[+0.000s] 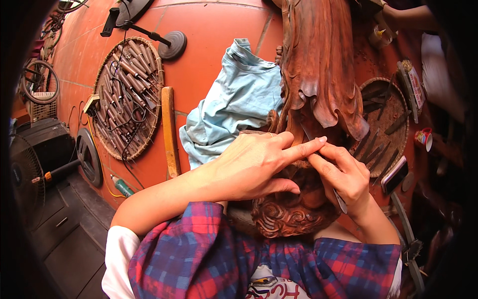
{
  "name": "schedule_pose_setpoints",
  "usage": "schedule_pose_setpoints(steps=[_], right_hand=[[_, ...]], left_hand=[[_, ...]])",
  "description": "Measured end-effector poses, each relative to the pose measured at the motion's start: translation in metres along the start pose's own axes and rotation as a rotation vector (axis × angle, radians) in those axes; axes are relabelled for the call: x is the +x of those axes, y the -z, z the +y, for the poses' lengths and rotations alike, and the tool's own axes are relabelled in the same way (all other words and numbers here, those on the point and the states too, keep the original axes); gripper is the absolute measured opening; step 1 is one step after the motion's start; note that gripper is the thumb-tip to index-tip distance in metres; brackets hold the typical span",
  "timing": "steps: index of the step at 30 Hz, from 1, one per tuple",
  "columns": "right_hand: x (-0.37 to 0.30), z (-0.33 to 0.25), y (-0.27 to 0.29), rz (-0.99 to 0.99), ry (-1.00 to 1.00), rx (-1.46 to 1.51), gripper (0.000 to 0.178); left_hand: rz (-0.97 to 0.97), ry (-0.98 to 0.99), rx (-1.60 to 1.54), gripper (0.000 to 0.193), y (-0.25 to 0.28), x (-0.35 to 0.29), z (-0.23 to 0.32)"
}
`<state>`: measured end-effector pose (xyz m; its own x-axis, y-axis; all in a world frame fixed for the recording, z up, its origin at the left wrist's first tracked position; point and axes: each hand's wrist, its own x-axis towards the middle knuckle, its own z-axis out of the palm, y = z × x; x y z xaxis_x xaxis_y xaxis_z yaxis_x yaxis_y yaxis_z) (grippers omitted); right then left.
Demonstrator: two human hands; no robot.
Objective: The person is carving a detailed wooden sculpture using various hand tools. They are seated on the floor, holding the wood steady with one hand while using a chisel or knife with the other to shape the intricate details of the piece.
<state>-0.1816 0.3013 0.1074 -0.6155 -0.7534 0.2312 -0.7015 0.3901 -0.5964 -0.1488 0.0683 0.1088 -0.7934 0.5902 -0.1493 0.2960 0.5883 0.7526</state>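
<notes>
Right hand (348, 177) pinches a slim metal tool (341, 202); left hand (259, 164) loosely spread, index fingertip meeting the right's fingers, over the reddish-brown carving (323, 65)! Tool slants upper left to lower right; carving stretches lengthwise away from the person, over red floor tiles (209, 65). Pale blue cloth (244, 97) beside it, round basket (160, 84) of handled tools (127, 82) farther left, fan (25, 172) beyond.

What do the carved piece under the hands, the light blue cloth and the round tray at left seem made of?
Carved piece: likely wood, reddish brown; streaky grain, with highlights suggesting polish or varnish.
Light blue cloth: soft, matte fabric, judging by its loose creases; perhaps cotton, fibre unclear.
Round tray: probably bamboo or cane, apparently unpainted; tan colour and bound rim suggest it.
</notes>
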Motion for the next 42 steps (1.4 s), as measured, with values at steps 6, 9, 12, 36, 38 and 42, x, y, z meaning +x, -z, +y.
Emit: schedule_pose_setpoints(steps=[6, 9, 12, 36, 38, 42], right_hand=[[-0.015, -0.008, -0.007, -0.009, 0.041, -0.007, 0.030], [-0.004, -0.007, 0.000, -0.003, 0.051, -0.026, 0.030], [-0.008, -0.005, -0.005, -0.008, 0.017, -0.071, 0.027], [-0.013, -0.001, -0.006, 0.177, -0.181, 0.121, 0.017], [-0.022, -0.006, -0.011, 0.177, -0.162, 0.125, 0.017], [-0.009, 0.000, -0.003, 0.191, -0.188, 0.176, 0.018]], left_hand=[[-0.076, -0.009, -0.104, 0.087, -0.012, -0.014, 0.004], [-0.043, 0.000, 0.018, 0.087, 0.005, -0.004, 0.008], [-0.026, -0.023, 0.034, 0.088, 0.001, -0.002, 0.003], [-0.001, -0.035, 0.014, 0.095, -0.006, 0.004, 0.002], [-0.107, 0.029, -0.062, 0.095, -0.012, -0.004, 0.007], [-0.046, 0.017, -0.006, 0.095, -0.002, 0.004, 0.009]])
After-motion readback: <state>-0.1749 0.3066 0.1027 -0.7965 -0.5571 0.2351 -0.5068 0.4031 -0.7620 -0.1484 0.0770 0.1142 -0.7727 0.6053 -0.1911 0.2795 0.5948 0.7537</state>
